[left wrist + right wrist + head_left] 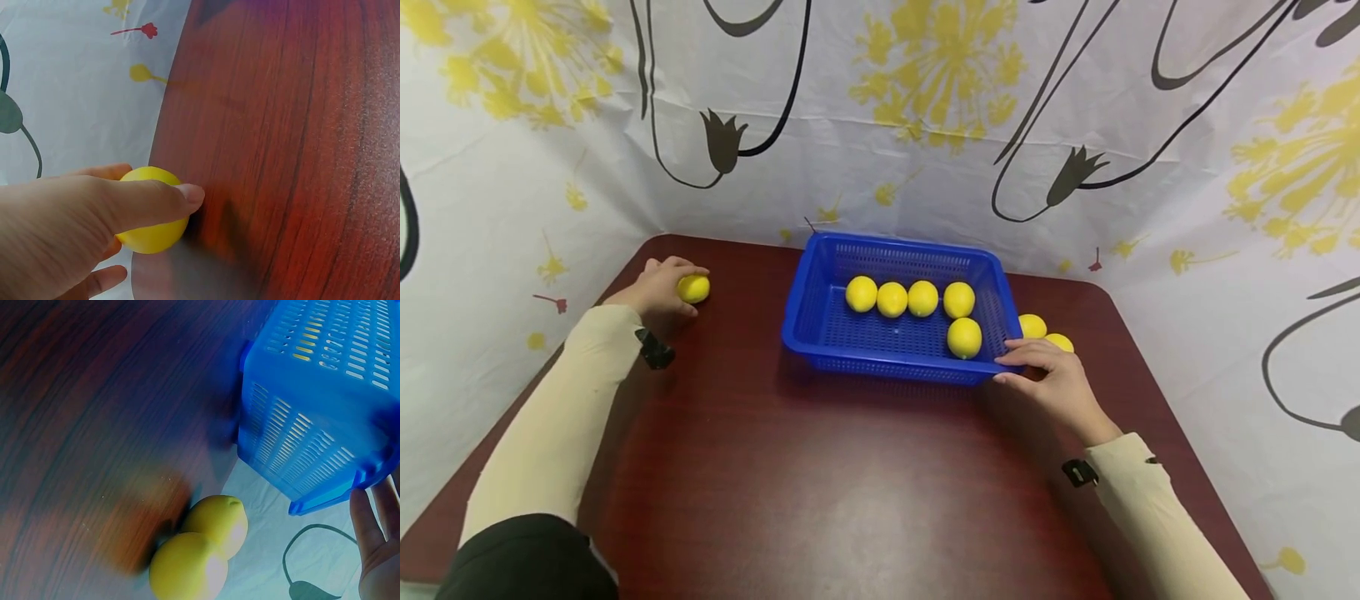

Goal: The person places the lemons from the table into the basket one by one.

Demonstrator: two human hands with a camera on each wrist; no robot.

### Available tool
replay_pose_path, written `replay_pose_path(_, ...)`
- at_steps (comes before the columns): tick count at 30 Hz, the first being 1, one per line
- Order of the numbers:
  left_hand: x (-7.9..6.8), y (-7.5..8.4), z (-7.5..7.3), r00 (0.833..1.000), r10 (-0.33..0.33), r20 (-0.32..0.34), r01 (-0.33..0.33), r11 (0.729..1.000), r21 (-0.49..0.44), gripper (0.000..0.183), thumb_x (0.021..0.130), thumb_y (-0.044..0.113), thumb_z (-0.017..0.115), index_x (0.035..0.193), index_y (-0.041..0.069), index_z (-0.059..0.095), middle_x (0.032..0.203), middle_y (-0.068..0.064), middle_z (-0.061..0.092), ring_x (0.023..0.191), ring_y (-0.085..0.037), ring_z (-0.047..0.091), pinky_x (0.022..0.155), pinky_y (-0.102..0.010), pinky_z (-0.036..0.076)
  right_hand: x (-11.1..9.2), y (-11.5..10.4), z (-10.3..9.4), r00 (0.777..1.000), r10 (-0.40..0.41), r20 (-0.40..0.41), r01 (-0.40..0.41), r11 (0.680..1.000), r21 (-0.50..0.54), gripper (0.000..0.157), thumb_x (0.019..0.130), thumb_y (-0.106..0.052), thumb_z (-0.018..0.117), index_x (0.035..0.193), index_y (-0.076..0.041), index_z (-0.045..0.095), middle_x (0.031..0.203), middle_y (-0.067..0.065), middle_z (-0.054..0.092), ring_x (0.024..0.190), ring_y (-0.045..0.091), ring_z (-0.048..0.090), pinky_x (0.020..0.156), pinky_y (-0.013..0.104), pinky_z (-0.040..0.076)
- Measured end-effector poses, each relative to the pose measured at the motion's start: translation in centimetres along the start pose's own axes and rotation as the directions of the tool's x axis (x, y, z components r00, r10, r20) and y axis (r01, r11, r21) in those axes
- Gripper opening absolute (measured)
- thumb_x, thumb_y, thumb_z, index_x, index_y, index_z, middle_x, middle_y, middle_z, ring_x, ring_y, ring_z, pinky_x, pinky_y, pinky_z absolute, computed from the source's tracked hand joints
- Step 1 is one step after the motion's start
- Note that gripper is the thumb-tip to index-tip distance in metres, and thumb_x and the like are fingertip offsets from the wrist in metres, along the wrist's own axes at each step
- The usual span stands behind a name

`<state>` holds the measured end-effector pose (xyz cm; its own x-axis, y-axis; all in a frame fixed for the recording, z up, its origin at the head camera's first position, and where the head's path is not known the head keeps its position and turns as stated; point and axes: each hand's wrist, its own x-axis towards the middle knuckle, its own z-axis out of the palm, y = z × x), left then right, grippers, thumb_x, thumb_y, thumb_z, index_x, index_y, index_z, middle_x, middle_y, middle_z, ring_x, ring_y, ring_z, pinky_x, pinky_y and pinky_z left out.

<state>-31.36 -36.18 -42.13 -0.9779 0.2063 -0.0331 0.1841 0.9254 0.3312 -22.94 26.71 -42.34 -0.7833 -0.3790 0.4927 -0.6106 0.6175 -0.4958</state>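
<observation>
At the far left of the table, my left hand (658, 289) holds a yellow lemon (693, 289). The left wrist view shows the thumb (159, 201) lying across this lemon (153, 240), with fingers on its other side. My right hand (1054, 385) grips the rim of a blue plastic basket (895, 364) at its near right corner. Fingers (367, 525) meet the basket rim in the right wrist view. Several lemons (892, 300) lie inside the basket, most in a row, one nearer the front right.
Just right of the basket, two lemons (187, 569) sit side by side on the dark red wooden table (850, 483), partly hidden by my right hand in the head view. A white patterned cloth (820, 158) hangs round the table's back and sides.
</observation>
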Motion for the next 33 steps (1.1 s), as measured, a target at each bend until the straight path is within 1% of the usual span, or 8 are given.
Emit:
replay_pose_path(7,-0.2,0.0,0.5,0.999,-0.011,-0.03,0.01,1.0,-0.016,0.072,0.081,0.017,0.079,0.145,0.004,0.048,0.141,-0.031,0.035,0.112,-0.044,0.028,0.089,-0.059,0.037,-0.1,0.3,0.2,1.0,-0.003,-0.005,0.003,1.0,-0.007,0.03,0.072,-0.015,0.087,0.1,-0.019,0.079,0.114,0.009,0.074,0.113,-0.01,0.055,0.1,0.0,0.034)
replay_pose_path(12,0.0,0.0,0.7,0.999,-0.015,-0.043,0.014,1.0,-0.015,0.07,0.081,0.015,0.08,0.144,0.003,0.05,0.138,-0.031,0.038,0.112,-0.043,0.029,0.091,-0.056,0.038,-0.1,0.3,0.3,1.0,-0.002,-0.005,0.002,1.0,-0.003,0.029,0.073,-0.015,0.087,0.101,-0.019,0.079,0.114,0.01,0.074,0.114,-0.007,0.057,0.1,0.0,0.035)
replay_pose_path(17,0.2,0.1,0.9,0.999,-0.015,-0.044,0.016,1.0,0.012,0.07,0.08,0.014,0.08,0.143,0.002,0.051,0.136,-0.031,0.04,0.113,-0.043,0.03,0.092,-0.056,0.038,-0.1,0.2,0.4,1.0,0.006,-0.003,-0.006,1.0,-0.005,0.029,0.073,-0.016,0.087,0.101,-0.02,0.079,0.114,0.009,0.074,0.114,-0.007,0.056,0.1,0.0,0.034)
replay_pose_path(21,0.2,0.3,0.9,0.998,-0.015,-0.056,0.017,0.999,0.038,0.065,0.08,0.014,0.08,0.139,0.002,0.055,0.129,-0.031,0.045,0.107,-0.042,0.032,0.088,-0.054,0.039,-0.1,0.1,0.4,1.0,0.013,0.002,-0.013,1.0,-0.003,0.029,0.074,-0.016,0.087,0.102,-0.02,0.079,0.115,0.008,0.074,0.114,-0.006,0.056,0.1,0.0,0.034)
replay_pose_path(25,0.4,0.7,0.4,0.999,-0.03,-0.042,0.032,0.997,0.064,0.058,0.081,0.015,0.08,0.135,0.004,0.06,0.126,-0.031,0.05,0.103,-0.041,0.036,0.083,-0.052,0.041,-0.1,0.1,0.3,1.0,0.019,0.001,-0.019,1.0,-0.001,0.03,0.074,-0.017,0.087,0.103,-0.02,0.079,0.117,0.01,0.073,0.115,-0.004,0.056,0.1,-0.001,0.034)
replay_pose_path(29,0.6,1.7,-0.5,0.999,-0.053,-0.01,0.054,0.996,0.072,0.056,0.079,0.017,0.082,0.13,0.004,0.064,0.13,-0.029,0.058,0.107,-0.044,0.045,0.087,-0.052,0.044,0.0,0.0,0.2,1.0,0.021,-0.004,-0.021,1.0,0.0,0.03,0.074,-0.017,0.087,0.103,-0.02,0.079,0.116,0.011,0.073,0.115,-0.004,0.057,0.1,-0.001,0.033)
replay_pose_path(31,0.7,2.1,-0.9,0.998,-0.062,-0.004,0.063,0.995,0.078,0.055,0.078,0.017,0.083,0.128,0.003,0.066,0.13,-0.027,0.061,0.109,-0.042,0.051,0.089,-0.053,0.045,-0.1,0.0,0.1,1.0,0.019,-0.005,-0.019,1.0,0.004,0.03,0.073,-0.016,0.087,0.103,-0.019,0.079,0.116,0.01,0.074,0.115,-0.003,0.057,0.101,-0.001,0.034)
replay_pose_path(33,0.8,2.4,-1.2,0.998,-0.058,-0.006,0.058,0.993,0.105,0.055,0.077,0.018,0.084,0.126,0.002,0.067,0.128,-0.027,0.063,0.108,-0.039,0.056,0.09,-0.053,0.047,-0.1,0.0,0.1,1.0,0.019,-0.006,-0.019,1.0,0.006,0.03,0.073,-0.016,0.087,0.103,-0.019,0.079,0.116,0.01,0.073,0.115,-0.004,0.056,0.101,0.0,0.034)
